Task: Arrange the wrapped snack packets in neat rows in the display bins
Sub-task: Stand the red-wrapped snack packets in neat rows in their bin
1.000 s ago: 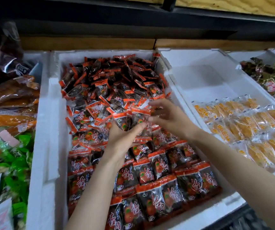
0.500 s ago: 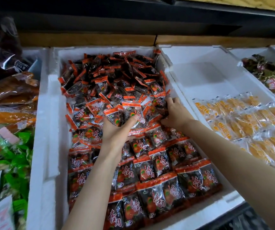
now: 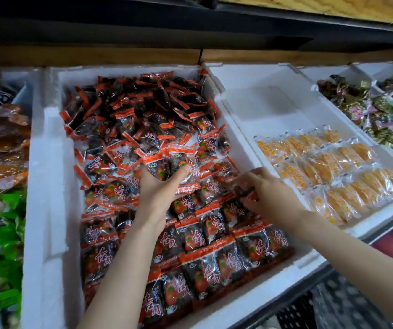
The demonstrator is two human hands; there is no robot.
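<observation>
Here, outstretched left hand (image 3: 158,189) clasps a packet bundle (image 3: 174,162); right hand (image 3: 270,192) pinches one packet (image 3: 251,195).

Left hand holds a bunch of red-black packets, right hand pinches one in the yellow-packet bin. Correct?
Wrong bin. In the head view the right hand pinches a packet in the same red-black bin, near its right wall. The left hand does hold a bunch of red-black packets.

White foam bins (image 3: 48,186) sit side by side on a shelf (image 3: 321,275), one holding red packets (image 3: 214,264), the next yellow packets (image 3: 333,167).
</observation>
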